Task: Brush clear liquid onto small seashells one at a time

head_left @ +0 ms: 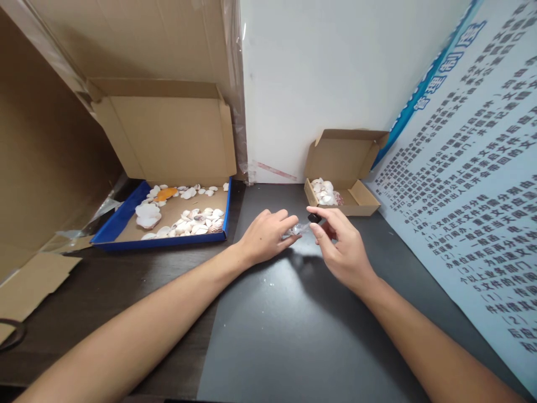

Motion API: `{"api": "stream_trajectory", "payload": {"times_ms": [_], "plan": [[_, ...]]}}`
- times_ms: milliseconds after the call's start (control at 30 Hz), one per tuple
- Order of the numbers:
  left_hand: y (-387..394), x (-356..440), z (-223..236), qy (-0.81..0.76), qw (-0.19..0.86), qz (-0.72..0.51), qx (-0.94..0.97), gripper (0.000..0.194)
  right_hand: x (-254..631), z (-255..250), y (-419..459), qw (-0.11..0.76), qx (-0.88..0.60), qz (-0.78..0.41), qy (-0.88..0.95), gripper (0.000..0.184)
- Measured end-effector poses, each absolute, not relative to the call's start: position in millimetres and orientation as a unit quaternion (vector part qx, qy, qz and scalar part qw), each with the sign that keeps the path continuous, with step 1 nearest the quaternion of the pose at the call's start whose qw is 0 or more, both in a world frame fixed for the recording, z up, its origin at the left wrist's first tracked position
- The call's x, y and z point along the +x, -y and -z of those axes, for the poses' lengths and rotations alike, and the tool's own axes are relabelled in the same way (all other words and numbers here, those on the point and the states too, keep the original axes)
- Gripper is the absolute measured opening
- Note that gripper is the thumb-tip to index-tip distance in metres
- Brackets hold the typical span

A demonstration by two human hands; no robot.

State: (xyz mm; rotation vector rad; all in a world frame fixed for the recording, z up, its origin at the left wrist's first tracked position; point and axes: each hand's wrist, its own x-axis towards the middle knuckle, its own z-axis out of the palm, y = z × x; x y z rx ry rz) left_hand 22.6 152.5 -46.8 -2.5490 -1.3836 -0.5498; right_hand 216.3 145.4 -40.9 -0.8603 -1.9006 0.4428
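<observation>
My left hand (267, 236) is closed on a small clear, shiny object (296, 229), mostly covered by the fingers, so its kind cannot be made out. Between the thumb and forefinger of my right hand (342, 249) is a small black piece that looks like a cap (314, 218). The clear object points toward the black piece; whether the two touch is hard to tell. Both hands are over the dark grey mat (319, 336), just in front of the small cardboard box (356, 210).
White shells (323, 190) lie in the small box. At left, a blue-edged box (168, 244) with its lid raised holds shells (197, 224) and an orange shell (166, 193). A white panel (335, 67) stands behind, a printed board (482, 184) at right, cardboard (33, 280) at left.
</observation>
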Motion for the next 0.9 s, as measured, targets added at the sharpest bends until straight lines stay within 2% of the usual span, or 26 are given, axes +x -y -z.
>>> {"api": "stream_trajectory", "payload": {"times_ms": [900], "plan": [[-154.9,22.5,49.3,0.513,0.065,0.197,-0.833,0.035,215.8,38.3,-143.7,0.503,-0.436,-0.197,0.72,0.019]]}}
